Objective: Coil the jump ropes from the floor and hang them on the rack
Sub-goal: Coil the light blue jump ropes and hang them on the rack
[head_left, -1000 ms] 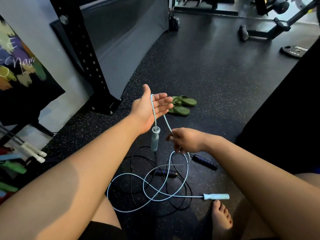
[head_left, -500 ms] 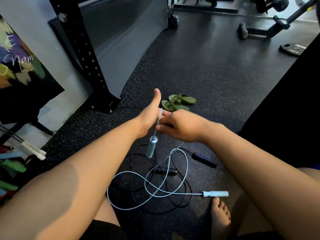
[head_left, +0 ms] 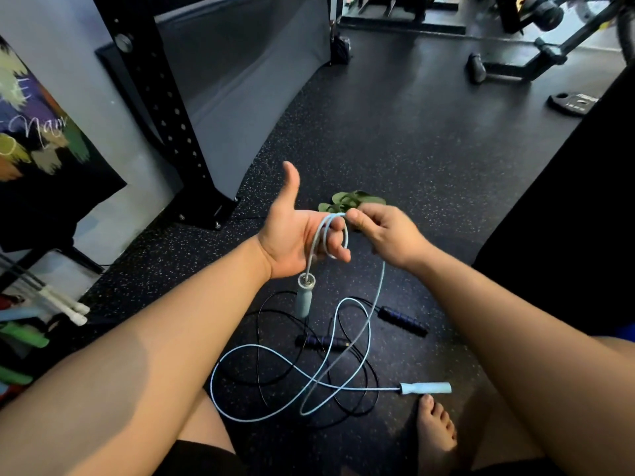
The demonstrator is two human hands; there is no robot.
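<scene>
Two jump ropes are in view. The light blue jump rope (head_left: 382, 280) is looped round the loosely bent fingers (head_left: 338, 250) of the left hand (head_left: 292, 242), which is palm up with the thumb raised. One blue handle (head_left: 304, 300) dangles below that palm. The right hand (head_left: 388, 231) pinches the rope at the top of the loop, beside the left fingertips. From there the cord drops to the floor (head_left: 395, 149), curling over the black jump rope (head_left: 402, 321); its second handle (head_left: 426, 388) lies near a bare foot (head_left: 434, 427). Green sandals (head_left: 347, 201) sit just beyond the hands.
</scene>
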